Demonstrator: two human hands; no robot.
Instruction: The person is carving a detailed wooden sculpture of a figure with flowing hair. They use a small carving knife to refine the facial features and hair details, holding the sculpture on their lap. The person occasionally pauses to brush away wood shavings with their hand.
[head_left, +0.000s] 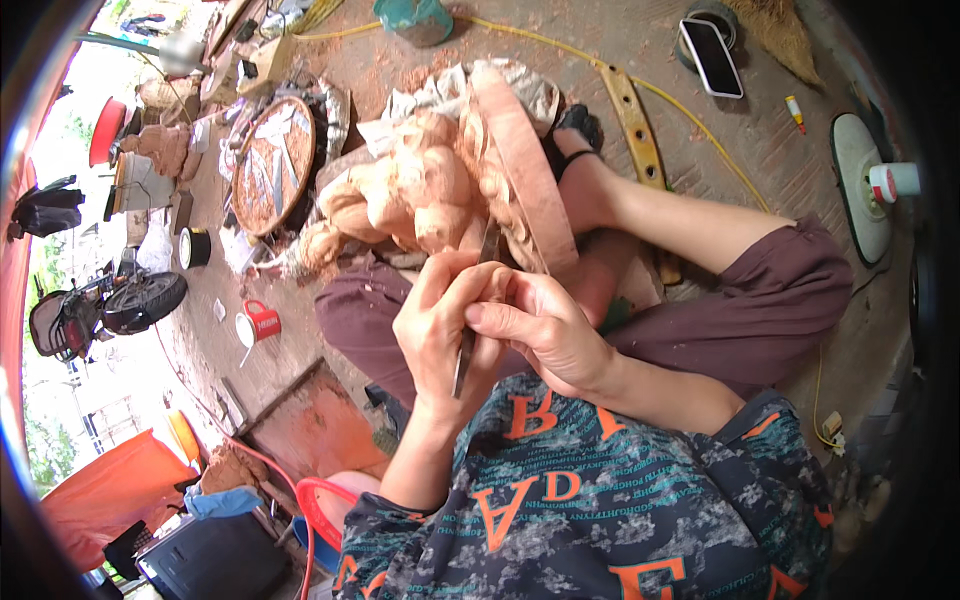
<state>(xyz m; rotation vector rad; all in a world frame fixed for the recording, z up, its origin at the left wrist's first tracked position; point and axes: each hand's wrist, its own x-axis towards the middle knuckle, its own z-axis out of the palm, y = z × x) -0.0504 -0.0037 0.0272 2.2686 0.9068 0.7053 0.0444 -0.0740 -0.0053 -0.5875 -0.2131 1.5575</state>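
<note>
A carved wooden figure point(420, 185) rests in front of my crossed legs, with rounded forms and a wavy carved band beside a thick, smooth disc-like base point(520, 150). My left hand point(445, 320) is closed around a slim dark metal carving chisel point(464, 365), whose back end sticks out below the fingers. The front of the blade reaches the carved band near the base. My right hand point(550, 325) closes over the same tool against the left fingers, its thumb lying across them. Overlapping fingers hide the middle of the chisel.
A round tray point(304, 150) of chisels and shavings stands left of the figure. A red mug point(260, 321) sits nearer me. To the right lie a yellow level-like bar point(636, 130), a phone point(712, 58) and a fan-like stand point(862, 190). A yellow cord point(700, 125) crosses the floor.
</note>
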